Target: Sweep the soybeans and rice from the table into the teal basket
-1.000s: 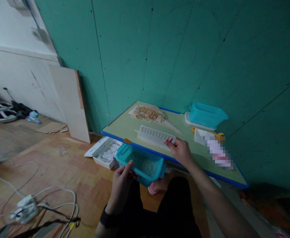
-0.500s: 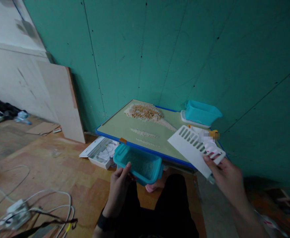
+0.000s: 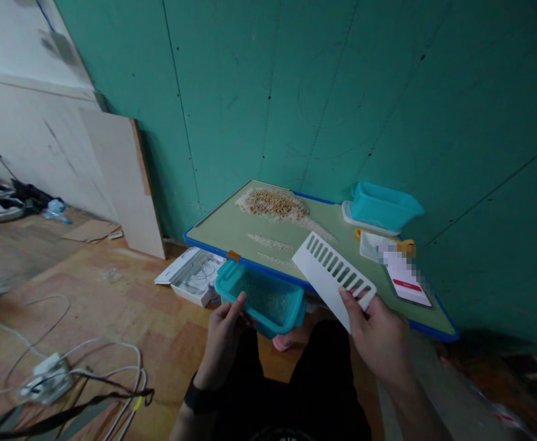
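My left hand (image 3: 227, 321) grips the near rim of a teal plastic box (image 3: 238, 275), held just below the table's front edge. Pale grains lie on the bottom of the box. In my right hand (image 3: 374, 324) is a flat white plastic scraper (image 3: 326, 275) with a row of slots along one side, tilted over the front edge of the table. On the tabletop (image 3: 217, 226), a pile of pale grains mixed with yellow kernels (image 3: 275, 205) sits at the back left. Thin streaks of grain (image 3: 271, 243) lie nearer the front.
A second teal box (image 3: 385, 205) rests on a white lid (image 3: 349, 214) at the back right. A phone (image 3: 406, 275) lies near the right edge. Below left, an open white carton (image 3: 195, 282) stands on the floor. Cables and a power strip (image 3: 48, 376) spread at lower left.
The scraper has moved left, away from the phone and closer to the teal box. My left hand keeps its hold on the box. The whole view has shifted slightly.
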Demonstrator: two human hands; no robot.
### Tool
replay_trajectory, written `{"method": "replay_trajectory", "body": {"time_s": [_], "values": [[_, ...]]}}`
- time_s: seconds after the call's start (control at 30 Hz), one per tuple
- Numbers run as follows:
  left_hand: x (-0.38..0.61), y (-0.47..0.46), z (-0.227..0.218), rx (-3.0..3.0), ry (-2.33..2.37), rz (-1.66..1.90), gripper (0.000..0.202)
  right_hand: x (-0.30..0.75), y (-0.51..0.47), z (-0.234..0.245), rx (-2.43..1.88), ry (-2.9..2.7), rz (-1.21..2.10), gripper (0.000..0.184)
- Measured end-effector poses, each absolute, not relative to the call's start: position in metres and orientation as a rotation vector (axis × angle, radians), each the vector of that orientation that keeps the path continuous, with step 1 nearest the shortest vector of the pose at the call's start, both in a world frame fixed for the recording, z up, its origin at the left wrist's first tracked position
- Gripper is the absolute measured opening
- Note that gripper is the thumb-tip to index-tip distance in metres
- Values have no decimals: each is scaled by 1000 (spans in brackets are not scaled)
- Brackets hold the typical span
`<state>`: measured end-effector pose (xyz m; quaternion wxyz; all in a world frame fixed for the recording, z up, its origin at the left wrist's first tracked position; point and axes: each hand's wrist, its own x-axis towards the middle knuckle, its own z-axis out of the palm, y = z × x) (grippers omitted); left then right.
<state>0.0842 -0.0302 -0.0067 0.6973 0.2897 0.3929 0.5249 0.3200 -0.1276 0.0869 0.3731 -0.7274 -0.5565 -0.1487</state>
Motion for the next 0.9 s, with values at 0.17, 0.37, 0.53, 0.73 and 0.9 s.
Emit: {"method": "replay_trajectory", "body": {"time_s": [0.17, 0.37, 0.53, 0.73, 0.9], "values": [[84, -29, -5, 629, 874, 1172, 46, 305, -115, 84, -1840, -1478, -301, 35], [81, -28, -6, 620, 843, 1192, 44, 292, -114, 85, -1766, -1535, -281, 39], [82, -28, -5, 633, 876, 1199, 46, 294, -120, 87, -1779, -1564, -376, 39], [79, -27, -6, 675, 867, 1233, 45, 313, -107, 87, -1630, -1565, -558, 40], [79, -26, -7, 648, 855, 1234, 45, 321, -82, 82, -1674, -1568, -381, 40]]}}
